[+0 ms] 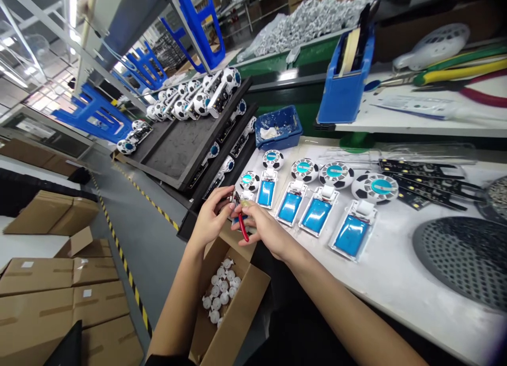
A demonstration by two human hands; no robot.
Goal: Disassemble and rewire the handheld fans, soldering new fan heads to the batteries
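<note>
pliers (242, 227), probably, half-hidden in right hand (263, 224); left hand (211, 218), hold unclear

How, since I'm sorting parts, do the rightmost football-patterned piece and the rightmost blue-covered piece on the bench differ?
The football-patterned piece is round; the blue-covered piece is roughly rectangular. The football-patterned piece has black patches and a turquoise centre; the blue-covered piece has a glossy blue face in a white frame. Both include white parts and lie on the white bench.

The right hand (264, 226) holds red-handled pliers (242, 227) near the left hand (209, 218).
</note>
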